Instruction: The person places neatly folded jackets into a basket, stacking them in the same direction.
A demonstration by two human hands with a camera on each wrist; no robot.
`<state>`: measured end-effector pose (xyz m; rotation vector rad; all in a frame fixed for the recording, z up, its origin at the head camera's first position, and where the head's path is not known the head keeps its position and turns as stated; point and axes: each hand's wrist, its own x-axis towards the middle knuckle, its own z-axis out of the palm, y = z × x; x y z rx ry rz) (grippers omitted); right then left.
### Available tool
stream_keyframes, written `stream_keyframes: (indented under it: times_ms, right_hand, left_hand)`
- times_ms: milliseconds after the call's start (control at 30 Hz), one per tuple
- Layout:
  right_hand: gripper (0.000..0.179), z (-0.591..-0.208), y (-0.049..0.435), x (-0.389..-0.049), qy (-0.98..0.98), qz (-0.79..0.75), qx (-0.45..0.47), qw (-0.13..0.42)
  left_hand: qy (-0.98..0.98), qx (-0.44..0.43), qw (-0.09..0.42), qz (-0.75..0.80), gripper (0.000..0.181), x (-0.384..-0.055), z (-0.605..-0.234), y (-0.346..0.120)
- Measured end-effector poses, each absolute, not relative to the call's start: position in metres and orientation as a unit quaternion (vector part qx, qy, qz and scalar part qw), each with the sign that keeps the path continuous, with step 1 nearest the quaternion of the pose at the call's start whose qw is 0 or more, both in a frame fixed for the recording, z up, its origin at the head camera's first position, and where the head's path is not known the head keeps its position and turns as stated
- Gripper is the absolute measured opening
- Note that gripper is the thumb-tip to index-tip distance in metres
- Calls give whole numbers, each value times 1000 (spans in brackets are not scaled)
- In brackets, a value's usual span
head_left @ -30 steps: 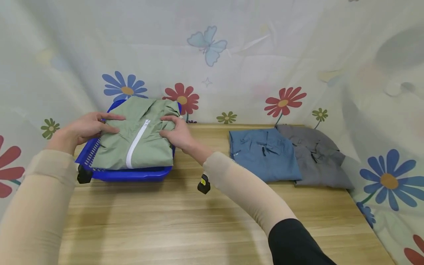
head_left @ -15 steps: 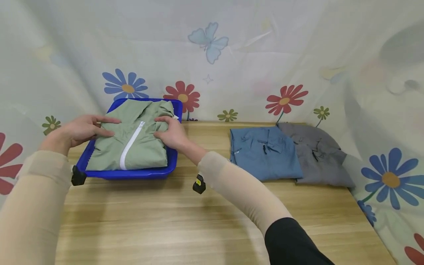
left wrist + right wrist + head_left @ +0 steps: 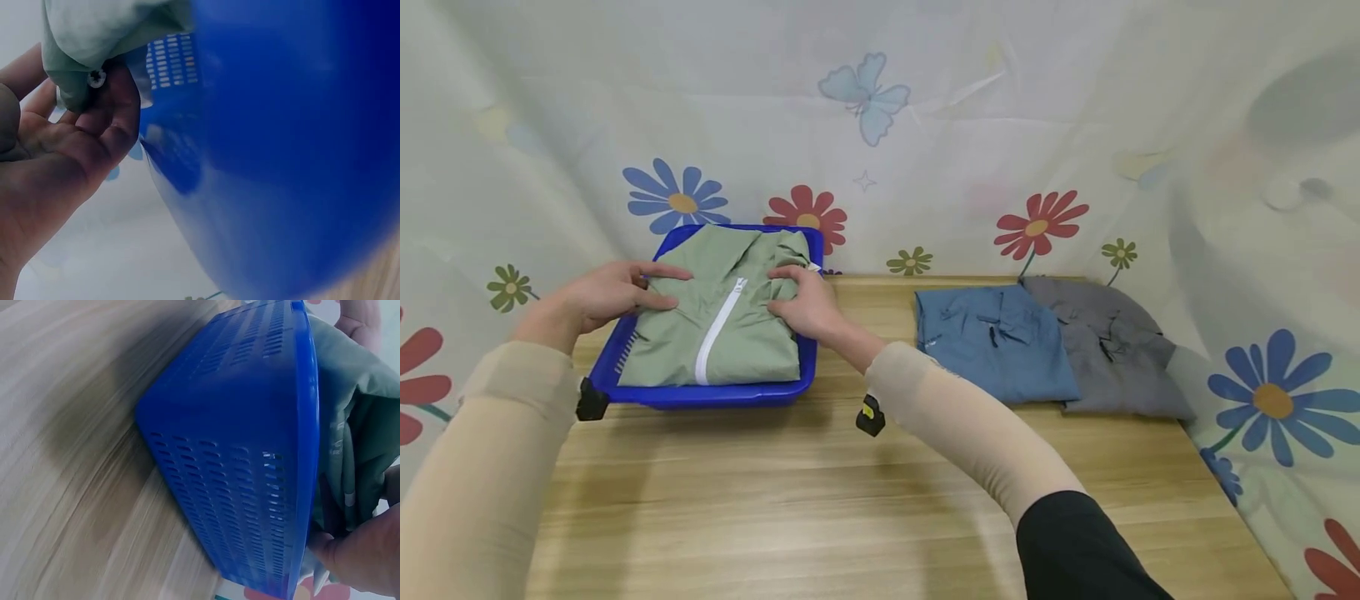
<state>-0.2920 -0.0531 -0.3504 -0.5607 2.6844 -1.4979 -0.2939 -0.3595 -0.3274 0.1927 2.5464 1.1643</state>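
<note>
A folded light green jacket (image 3: 760, 350) with a white zipper (image 3: 720, 329) lies in a blue plastic basket (image 3: 722, 396). At the jacket's left side, my left hand (image 3: 606, 296) grips the cloth, thumb and a finger on top. The left wrist view shows other fingers (image 3: 119, 119) curled beneath the green fabric. My right hand (image 3: 812, 308) grips the opposite side in the same way. In the right wrist view, its thumb and fingers are at the jacket's folded layers, just past the basket's rim (image 3: 306, 425).
A folded blue garment (image 3: 1000, 358) lies on the wooden table (image 3: 790, 508), right of the basket. It partly overlaps a folded grey garment (image 3: 1120, 367) near the table's right edge. A flower-printed curtain (image 3: 955, 167) hangs close behind the table.
The jacket has come down lower, so more of the basket's back and right rim shows. Hands, jacket and basket shifted left, then back right. The blue and grey garments stay put.
</note>
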Motion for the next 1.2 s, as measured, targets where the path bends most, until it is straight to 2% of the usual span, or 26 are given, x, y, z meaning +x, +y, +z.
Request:
stream_keyframes:
  times_ms: [233,367,500,600,833,1200]
  right_hand:
    - [44,-354,-46,-303,857,-474,-203,-4]
    - [48,-356,-39,-310,874,-416,-248,-43]
    - [50,-356,-30,-316,889,-370,-260,-69]
    - [50,-354,-23,-317,895,-360,-258,-56]
    - [47,-353,-12,-312,900,-333,-280,-38]
    - [44,-364,13,-301,889,-343,-303,-13]
  left_hand:
    - [904,74,154,392,61,-295,-328,-353]
    - [899,66,152,405,64,-295,-324,-349]
    - [903,44,126,409,67,-294,-317,-346]
    - [906,34,109,407,66,-292,-312,-341]
    - [909,64,132,390,57,-287,-303,-319]
    - [924,130,113,341,43,-278,-304,-269]
